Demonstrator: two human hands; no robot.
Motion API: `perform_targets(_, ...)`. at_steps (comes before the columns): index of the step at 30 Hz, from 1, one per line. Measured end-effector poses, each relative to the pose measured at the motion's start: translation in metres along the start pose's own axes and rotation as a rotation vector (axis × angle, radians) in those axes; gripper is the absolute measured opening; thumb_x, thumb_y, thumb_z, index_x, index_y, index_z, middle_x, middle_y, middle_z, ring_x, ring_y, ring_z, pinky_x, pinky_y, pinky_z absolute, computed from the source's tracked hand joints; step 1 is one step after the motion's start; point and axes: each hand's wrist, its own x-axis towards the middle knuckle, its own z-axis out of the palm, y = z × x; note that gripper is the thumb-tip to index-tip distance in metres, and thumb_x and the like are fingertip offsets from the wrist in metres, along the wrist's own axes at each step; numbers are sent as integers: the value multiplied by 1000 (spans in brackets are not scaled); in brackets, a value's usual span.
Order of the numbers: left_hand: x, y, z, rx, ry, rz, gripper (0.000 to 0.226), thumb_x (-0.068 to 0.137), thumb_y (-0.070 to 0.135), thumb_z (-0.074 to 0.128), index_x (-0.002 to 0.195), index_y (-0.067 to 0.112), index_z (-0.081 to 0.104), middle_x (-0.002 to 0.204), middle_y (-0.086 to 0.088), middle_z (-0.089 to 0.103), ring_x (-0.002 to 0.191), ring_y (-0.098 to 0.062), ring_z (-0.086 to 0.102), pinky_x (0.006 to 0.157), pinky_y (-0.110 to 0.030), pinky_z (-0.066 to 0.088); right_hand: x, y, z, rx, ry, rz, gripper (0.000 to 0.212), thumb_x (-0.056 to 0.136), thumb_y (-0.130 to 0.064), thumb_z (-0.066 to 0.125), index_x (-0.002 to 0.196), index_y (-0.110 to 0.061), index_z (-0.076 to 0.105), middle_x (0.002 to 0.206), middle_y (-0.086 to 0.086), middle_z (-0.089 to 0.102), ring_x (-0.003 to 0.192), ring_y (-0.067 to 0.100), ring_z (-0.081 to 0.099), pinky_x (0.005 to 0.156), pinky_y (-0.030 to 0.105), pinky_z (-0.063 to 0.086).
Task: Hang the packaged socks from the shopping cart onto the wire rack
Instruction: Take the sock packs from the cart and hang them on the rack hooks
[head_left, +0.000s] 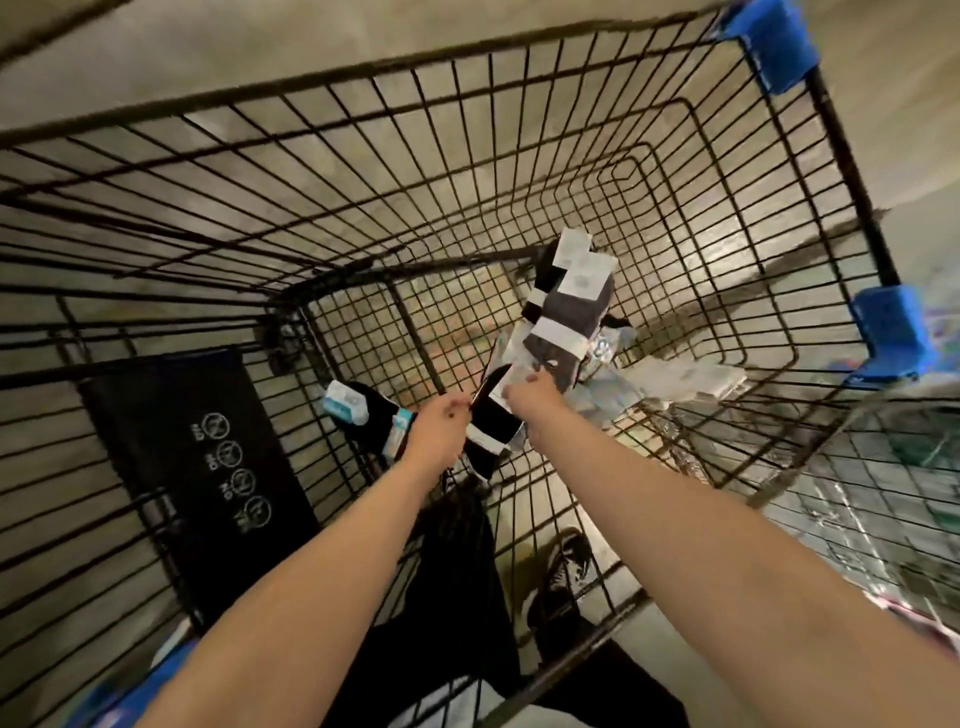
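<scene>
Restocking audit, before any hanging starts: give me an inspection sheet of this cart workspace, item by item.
Surface: wire floor of the black shopping cart, seen from above, with concrete below.
Job's things: gray sock pack with white bands, lifted; black sock pack under it; blue-labelled sock pack lying at the left. Wire rack not in view.
Clutter: clear plastic packages at the basket's right.
Grippers: right hand pinches the gray sock pack's lower end; left hand appears to curl on the black sock pack's edge.
Cables: nothing seen.
Surroundings: blue corner guards, black seat flap with warning icons, a shoe visible through the wires.
</scene>
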Motion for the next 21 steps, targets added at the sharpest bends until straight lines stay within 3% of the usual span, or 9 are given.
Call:
perform_targets(3,16,-6,10,-74,-80,2,38,105,11,50,142,14,54,131,3,59,111,-10,54,84,-18,40,4,10,10,175,-37,29,72,86,-9,61,148,-29,29,136,13,49,121,36,55,100,54,53)
perform_targets(7,32,-15,19,-73,-170,14,57,100,2,54,152,20,40,141,7,53,119,-10,52,98,-27,45,-1,18,17,270,15,-15,69,81,-11,66,140,-27,35,131,12,55,114,32,60,96,51,56)
perform_targets(12,37,-35,18,-29,-3,-57,45,96,12,62,140,15,52,132,-4,63,120,-24,59,99,-32,47,-12,19,27,179,-39,-76,38,92,-8,62,126,-22,53,115,5,60,106,24,59,93,39,54)
perform_targets(17,30,-44,11,-142,96,-62,44,101,22,57,144,17,47,137,-5,60,123,-24,58,106,-42,48,-13,17,33,25,-94,-166,44,95,-12,63,137,-16,54,125,5,64,114,25,63,100,42,53)
perform_targets(21,20,-27,7,-248,96,17,43,102,16,53,142,28,44,138,-2,56,117,-21,61,100,-41,53,-27,23,27,110,-149,-207,39,99,-12,61,137,-18,58,126,5,68,114,24,66,97,41,56)
